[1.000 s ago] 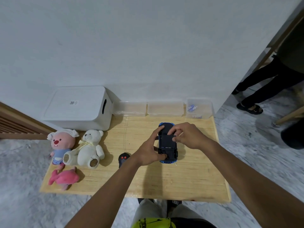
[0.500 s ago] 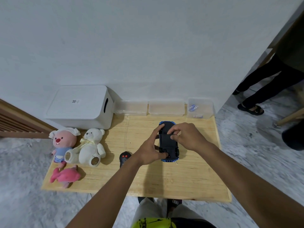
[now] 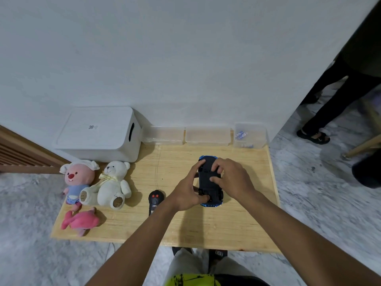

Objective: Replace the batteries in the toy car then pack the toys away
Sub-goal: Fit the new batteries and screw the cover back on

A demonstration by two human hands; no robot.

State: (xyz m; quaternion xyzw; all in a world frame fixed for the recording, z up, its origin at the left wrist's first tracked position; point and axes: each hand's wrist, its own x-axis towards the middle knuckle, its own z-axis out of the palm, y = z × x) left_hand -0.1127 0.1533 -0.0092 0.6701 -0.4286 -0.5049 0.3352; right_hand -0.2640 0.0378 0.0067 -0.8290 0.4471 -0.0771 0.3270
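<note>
Fingers (image 3: 214,166) on upturned toy car (image 3: 208,182), wooden table (image 3: 206,228), marble floor (image 3: 28,223).

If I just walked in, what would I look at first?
Probably the two hands, left hand and right hand, holding the blue toy car upside down in the middle of the wooden table. Next, the soft toys at the table's left edge: a white teddy bear, a pink-faced plush and a pink plush lying in front.

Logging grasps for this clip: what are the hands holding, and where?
Both hold the upturned toy car: left hand on its left side, thumb at the near end; right hand fingers on the underside.
</note>
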